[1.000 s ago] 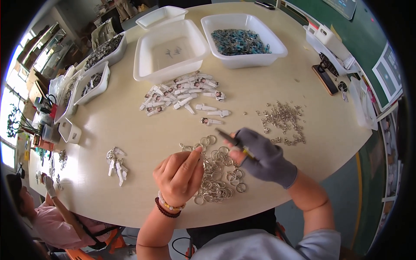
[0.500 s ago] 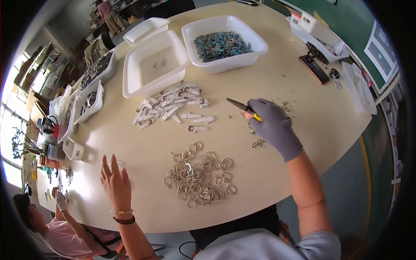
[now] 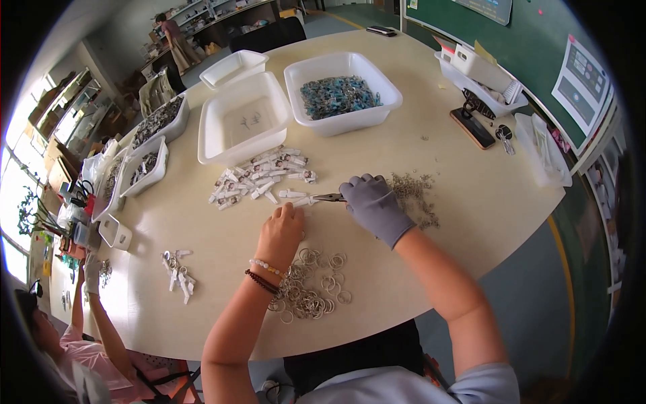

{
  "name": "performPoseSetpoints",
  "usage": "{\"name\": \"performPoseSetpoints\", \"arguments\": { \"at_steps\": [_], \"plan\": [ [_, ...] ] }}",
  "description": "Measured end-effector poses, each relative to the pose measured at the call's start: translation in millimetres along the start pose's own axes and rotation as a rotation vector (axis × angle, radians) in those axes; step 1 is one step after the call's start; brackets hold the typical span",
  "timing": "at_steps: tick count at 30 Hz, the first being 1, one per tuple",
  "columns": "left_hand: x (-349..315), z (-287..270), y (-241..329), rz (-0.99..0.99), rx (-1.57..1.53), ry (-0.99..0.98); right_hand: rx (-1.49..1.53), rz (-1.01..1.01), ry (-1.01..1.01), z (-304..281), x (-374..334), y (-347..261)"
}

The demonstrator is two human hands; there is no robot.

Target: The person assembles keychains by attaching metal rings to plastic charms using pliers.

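My right hand, in a grey glove, is closed around a pair of pliers whose dark jaws point left. Bare, with two bead bracelets at the wrist, my left hand has its fingertips together just left of the jaws; what they pinch is hidden. A small white figure charm lies between the fingertips and the plier tips. Beyond is a heap of similar white charms. Metal key rings are piled nearer me, partly behind my left wrist. Small metal fittings lie scattered beyond my right hand.
Left of my arm lie several charms on rings. Across the table stand a white tub, another tub of blue and silver pieces, and trays of metal parts. A phone and keys lie right. A co-worker sits at left.
My left hand has come right from the table's left side, its fingers closing together. My right hand has brought the pliers left toward it. The charms on rings at left now show.
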State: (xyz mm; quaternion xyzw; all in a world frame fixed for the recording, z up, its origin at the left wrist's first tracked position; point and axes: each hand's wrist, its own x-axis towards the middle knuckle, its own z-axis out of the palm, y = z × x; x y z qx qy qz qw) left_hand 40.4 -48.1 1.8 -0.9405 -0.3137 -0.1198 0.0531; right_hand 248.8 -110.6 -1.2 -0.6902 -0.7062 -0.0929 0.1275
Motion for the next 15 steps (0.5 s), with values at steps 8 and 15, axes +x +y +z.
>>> {"name": "performPoseSetpoints", "arguments": {
  "at_steps": [8,15],
  "plan": [
    [-15,3,-24,-0.096,-0.035,0.099,0.187,0.019,0.083,-11,1,0],
    [-30,-7,-25,-0.188,-0.114,0.143,0.084,0.086,-0.117,-10,6,3]
  ]
}}
